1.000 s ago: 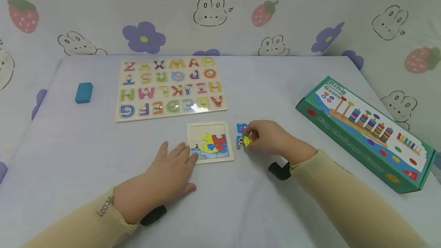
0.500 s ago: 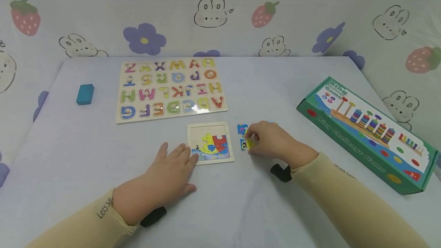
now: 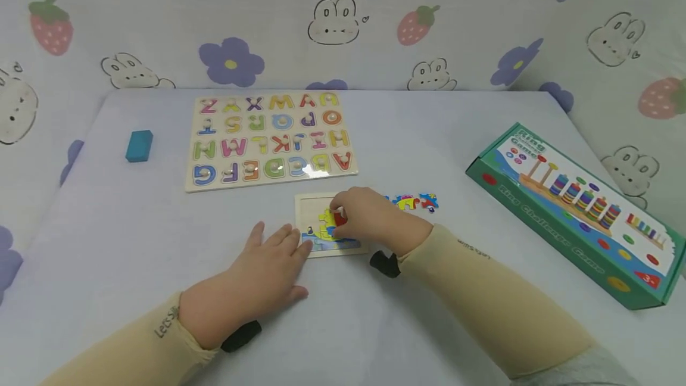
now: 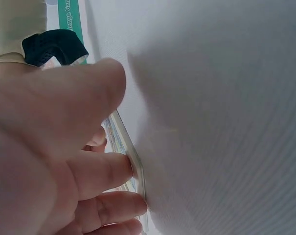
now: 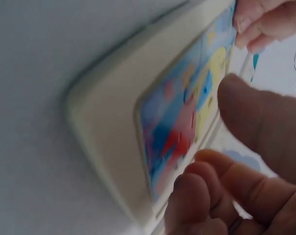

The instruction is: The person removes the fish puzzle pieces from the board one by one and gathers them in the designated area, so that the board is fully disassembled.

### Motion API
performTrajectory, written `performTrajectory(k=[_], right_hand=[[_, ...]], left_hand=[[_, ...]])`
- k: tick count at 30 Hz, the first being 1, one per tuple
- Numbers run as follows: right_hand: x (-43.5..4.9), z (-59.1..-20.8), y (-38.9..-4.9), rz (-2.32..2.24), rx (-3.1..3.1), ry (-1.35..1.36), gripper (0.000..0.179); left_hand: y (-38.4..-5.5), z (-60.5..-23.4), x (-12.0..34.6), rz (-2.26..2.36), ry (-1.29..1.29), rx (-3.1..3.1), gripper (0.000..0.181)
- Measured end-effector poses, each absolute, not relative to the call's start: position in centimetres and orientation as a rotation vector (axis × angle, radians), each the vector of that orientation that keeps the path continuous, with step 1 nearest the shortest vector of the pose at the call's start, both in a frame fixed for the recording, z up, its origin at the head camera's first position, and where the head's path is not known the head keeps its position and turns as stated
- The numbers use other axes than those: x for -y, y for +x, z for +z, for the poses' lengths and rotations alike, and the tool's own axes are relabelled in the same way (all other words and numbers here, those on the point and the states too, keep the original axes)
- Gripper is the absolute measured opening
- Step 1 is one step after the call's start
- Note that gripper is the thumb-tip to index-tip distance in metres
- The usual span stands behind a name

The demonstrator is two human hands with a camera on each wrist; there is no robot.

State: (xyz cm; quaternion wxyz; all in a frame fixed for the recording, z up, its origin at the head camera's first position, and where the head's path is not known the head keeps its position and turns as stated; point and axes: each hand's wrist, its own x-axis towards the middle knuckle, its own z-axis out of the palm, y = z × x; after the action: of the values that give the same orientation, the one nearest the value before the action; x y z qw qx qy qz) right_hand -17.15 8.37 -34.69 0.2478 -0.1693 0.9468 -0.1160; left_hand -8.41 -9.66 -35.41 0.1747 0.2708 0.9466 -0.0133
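A small square wooden jigsaw puzzle (image 3: 298, 210) lies in front of me, its lower part filled with yellow, red and blue pieces. My left hand (image 3: 243, 285) lies flat with fingers spread, fingertips on the left rim of the puzzle frame (image 4: 124, 137). Over the puzzle, my right hand (image 3: 370, 216) has thumb and fingers curled around a puzzle piece (image 3: 341, 212), mostly hidden by the fingers. The right wrist view shows the right thumb (image 5: 245, 107) and fingertips close over the red and yellow pieces (image 5: 179, 139).
Loose puzzle pieces (image 3: 406, 202) lie to the right, partly behind the right hand. A wooden alphabet board (image 3: 270, 180) with knobbed letters lies farther back. A blue block (image 3: 139, 146) sits at the far left. A green Ring Challenge Game box (image 3: 568, 237) stands at right.
My right hand has moved left from the loose pieces to over the puzzle frame, uncovering several loose pieces to its right. The left hand has stayed at the frame's edge.
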Motion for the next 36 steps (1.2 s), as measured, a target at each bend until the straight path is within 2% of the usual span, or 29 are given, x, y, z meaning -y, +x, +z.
performTrajectory(k=[6, 19, 36], right_hand=[[-7.64, -34.99, -17.13, -0.310, -2.585, -0.419, 0.038], [-7.41, -35.14, -17.27, -0.323, -2.601, -0.415, 0.035], [-8.02, -35.10, -17.20, -0.202, -2.601, -0.592, 0.034]], left_hand=[[-8.35, -35.40, 9.73, -0.039, 0.774, -2.683, 0.074], [-8.45, -35.17, 9.57, -0.076, 0.789, -2.670, 0.075], [-8.37, -35.15, 9.33, -0.092, 0.796, -2.669, 0.075]])
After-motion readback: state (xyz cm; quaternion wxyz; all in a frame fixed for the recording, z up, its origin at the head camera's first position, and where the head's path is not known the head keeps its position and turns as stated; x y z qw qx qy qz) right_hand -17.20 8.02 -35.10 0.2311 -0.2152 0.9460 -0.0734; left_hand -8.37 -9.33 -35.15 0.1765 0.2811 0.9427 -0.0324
